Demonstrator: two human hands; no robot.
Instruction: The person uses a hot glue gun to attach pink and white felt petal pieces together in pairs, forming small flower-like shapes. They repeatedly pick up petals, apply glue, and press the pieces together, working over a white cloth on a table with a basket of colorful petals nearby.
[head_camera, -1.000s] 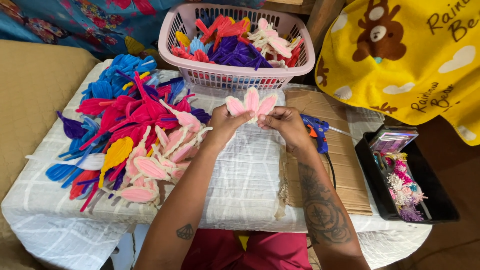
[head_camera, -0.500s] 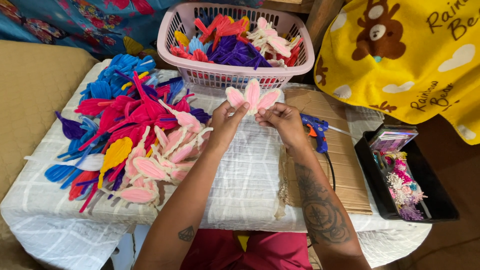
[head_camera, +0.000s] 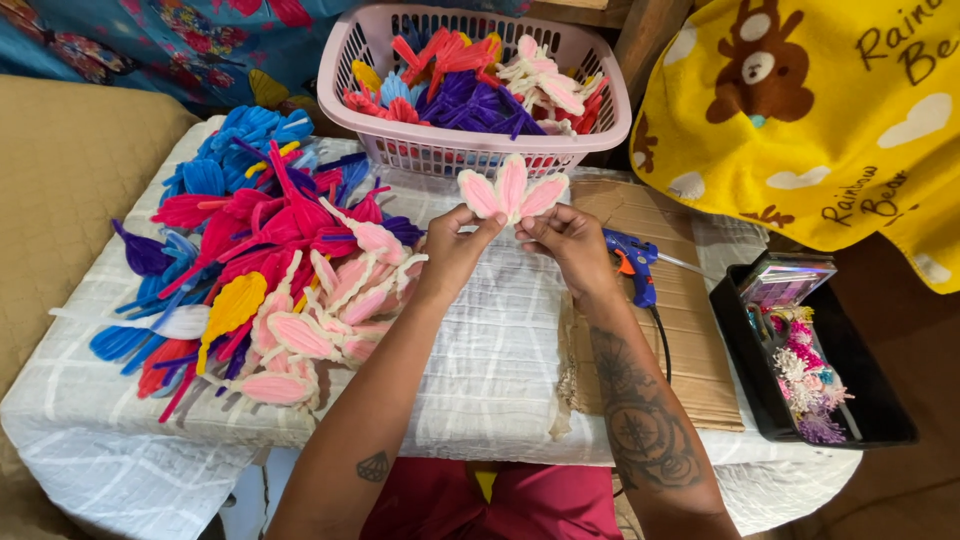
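Pink three-petal cluster (head_camera: 512, 190), pinched at its base by left hand (head_camera: 455, 245) and right hand (head_camera: 570, 240) before the basket (head_camera: 345, 60) of finished-looking flowers: assembly apparently midway, loose petal heap (head_camera: 260, 270) left of it unused.

Soft, even daylight fills the scene, bright enough that colours read vividly. Shadows are faint and diffuse, lying just beneath the forearms on the white desk (head_camera: 500, 360) cover. No harsh glare shows. Focus is sharp across the centre; straight edges bow slightly toward the corners from the wide lens.
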